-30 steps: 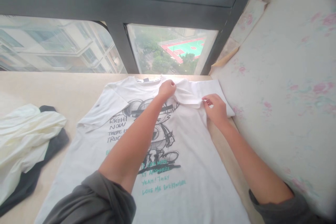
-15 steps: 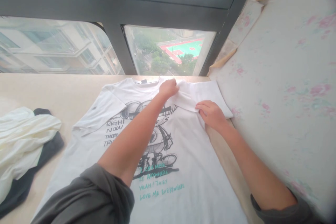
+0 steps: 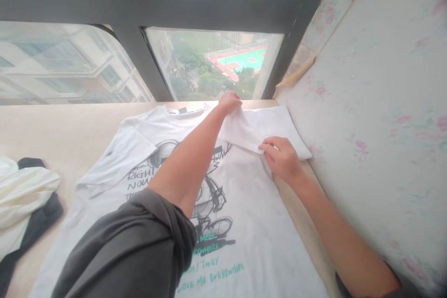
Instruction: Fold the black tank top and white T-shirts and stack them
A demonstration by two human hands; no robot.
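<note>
- L hand point(image 3: 230, 101) grips wht T-shirt point(image 3: 253, 205) nr shoulder
- R hand point(image 3: 282, 158) pinches sleeve point(image 3: 270, 122) edge, prob. to tension cloth
- T-shirt spread print-up, prob. for easy reach

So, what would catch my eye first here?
Probably the white shirt, spread out below the window, with its black cartoon and green lettering. Next, the left hand and right hand, pinching it near the sleeve at the picture's right. Outside, a green and red court stands out.
</note>
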